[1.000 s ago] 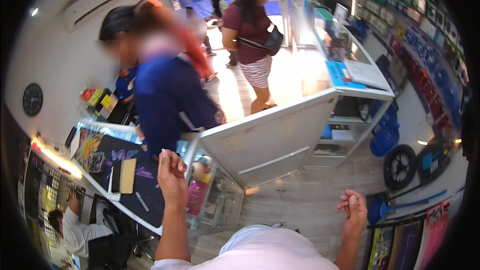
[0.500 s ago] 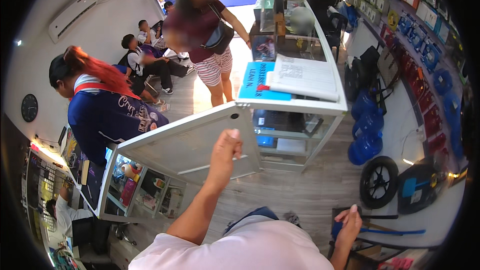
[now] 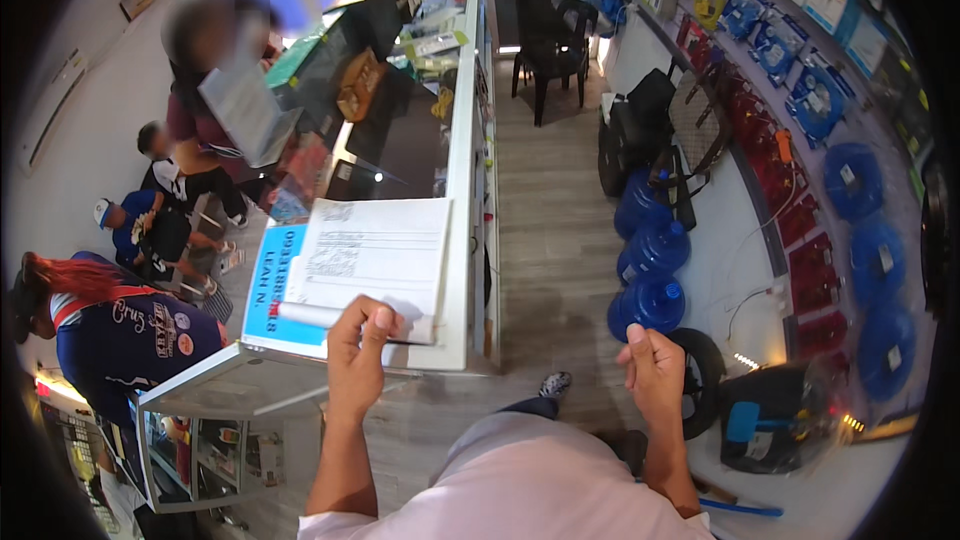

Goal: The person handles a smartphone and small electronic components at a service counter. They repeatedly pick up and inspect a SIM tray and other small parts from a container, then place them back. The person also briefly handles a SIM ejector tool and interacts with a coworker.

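Note:
My left hand is loosely curled, thumb over the bent fingers, with nothing visible in it. It appears in front of the near edge of an open notebook with handwritten pages; whether it touches the paper I cannot tell. Beneath the notebook is a bright blue sheet on the corner of a white-framed glass display counter. On the right, my right hand hangs in the air with its fingers curled in, and no object shows in it. Nearest to it in the picture are large blue water bottles.
A black chair stands at the aisle's far end. Bags and a black wheel line the right wall below hanging packets. A white hinged counter panel is at left, beside a person in a navy top; another person stands across the counter.
My view has turned right and come closer to the counter and aisle. My left hand now appears by the notebook's near edge. My right hand has risen, its fingers more curled.

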`<state>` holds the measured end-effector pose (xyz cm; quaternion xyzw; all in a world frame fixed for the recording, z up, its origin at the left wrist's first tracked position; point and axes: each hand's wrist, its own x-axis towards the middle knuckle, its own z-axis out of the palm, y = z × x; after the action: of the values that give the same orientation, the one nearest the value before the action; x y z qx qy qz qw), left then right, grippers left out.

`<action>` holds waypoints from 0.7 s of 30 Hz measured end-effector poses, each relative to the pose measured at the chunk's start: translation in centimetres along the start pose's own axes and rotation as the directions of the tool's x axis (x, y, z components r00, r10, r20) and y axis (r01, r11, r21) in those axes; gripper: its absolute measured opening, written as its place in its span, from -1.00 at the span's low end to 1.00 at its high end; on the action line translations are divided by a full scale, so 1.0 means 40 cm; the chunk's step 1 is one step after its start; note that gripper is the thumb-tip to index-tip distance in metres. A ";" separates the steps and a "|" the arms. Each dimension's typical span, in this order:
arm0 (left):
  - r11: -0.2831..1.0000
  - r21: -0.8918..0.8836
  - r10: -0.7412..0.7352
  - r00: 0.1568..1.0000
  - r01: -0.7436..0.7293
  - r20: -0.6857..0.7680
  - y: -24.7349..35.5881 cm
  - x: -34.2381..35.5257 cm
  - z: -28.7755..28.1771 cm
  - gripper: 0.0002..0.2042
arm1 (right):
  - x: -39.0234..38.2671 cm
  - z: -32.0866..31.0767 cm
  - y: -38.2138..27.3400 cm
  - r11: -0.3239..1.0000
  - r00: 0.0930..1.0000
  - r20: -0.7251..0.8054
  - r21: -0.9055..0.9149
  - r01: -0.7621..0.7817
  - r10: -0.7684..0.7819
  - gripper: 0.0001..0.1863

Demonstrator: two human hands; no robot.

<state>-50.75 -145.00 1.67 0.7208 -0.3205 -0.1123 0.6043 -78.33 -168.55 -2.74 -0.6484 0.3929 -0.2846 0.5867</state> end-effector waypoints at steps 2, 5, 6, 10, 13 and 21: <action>1.000 0.014 -0.011 1.000 0.011 0.012 0.026 0.089 0.062 -0.71 | 0.109 -0.057 0.011 1.000 1.000 0.001 -0.003 0.020 -0.020 -0.50; 0.987 0.121 -0.113 0.990 0.103 0.079 0.083 0.168 0.134 -0.75 | 0.273 -0.144 0.057 0.999 0.999 -0.032 -0.025 0.025 -0.026 -0.43; 0.976 0.178 -0.139 0.987 0.123 0.080 0.096 0.191 0.160 -0.76 | 0.336 -0.175 0.077 0.998 0.998 -0.026 -0.021 0.054 -0.055 -0.42; 0.944 0.251 -0.237 0.969 0.212 0.070 0.108 0.292 0.285 -0.77 | 0.593 -0.228 0.163 0.997 0.998 -0.065 -0.068 -0.019 0.014 -0.42; 0.943 0.130 -0.306 0.952 0.306 -0.016 0.069 0.390 0.427 -0.80 | 0.811 -0.211 0.181 0.997 0.993 0.093 -0.036 -0.068 0.071 -0.59; 0.879 0.345 -0.373 0.925 0.328 0.069 -0.051 0.781 0.706 -0.74 | 1.427 -0.103 -0.032 0.799 0.761 0.548 -0.253 0.545 -0.346 -0.74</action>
<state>-41.56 -186.09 -0.12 0.8478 -0.2382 -0.2130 0.4232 -51.31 -218.93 -6.10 -0.8785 0.1161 -0.1646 0.4331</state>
